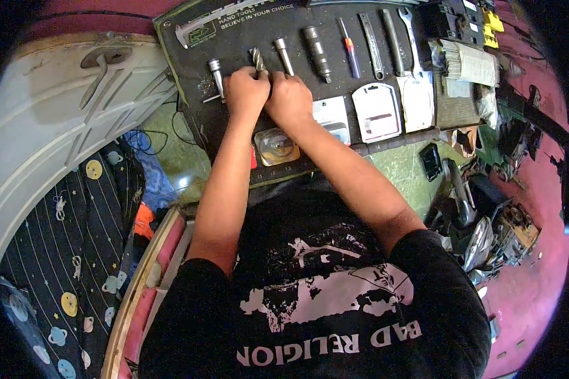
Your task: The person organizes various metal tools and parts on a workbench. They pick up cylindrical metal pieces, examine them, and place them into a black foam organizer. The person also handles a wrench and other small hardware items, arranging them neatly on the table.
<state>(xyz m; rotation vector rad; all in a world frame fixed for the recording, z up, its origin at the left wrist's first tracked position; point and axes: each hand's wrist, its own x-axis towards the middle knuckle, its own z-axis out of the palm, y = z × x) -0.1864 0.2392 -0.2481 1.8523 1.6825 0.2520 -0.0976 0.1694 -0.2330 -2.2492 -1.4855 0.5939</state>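
My left hand [246,92] is closed at the lower end of a fluted metal drill bit [257,59], which points away from me on a dark tool mat [265,35]. My right hand [289,101] lies against it with curled fingers. What those fingers hold, if anything, is hidden. Just beyond the right knuckles is a socket tool [284,53]. Left of my hands lies a T-handle socket wrench [217,76]. Rightward come a thick impact driver [316,53], a screwdriver [349,48], a slotted wrench [372,47], a metal bar [392,42] and an open-end wrench [411,39].
A caliper [183,33] lies at the mat's far left corner. Blister packs [377,112] line the near edge, one round-windowed pack [277,147] under my forearms. Stacked papers [468,62] and a black case [452,24] stand right. A white door [50,107] is left.
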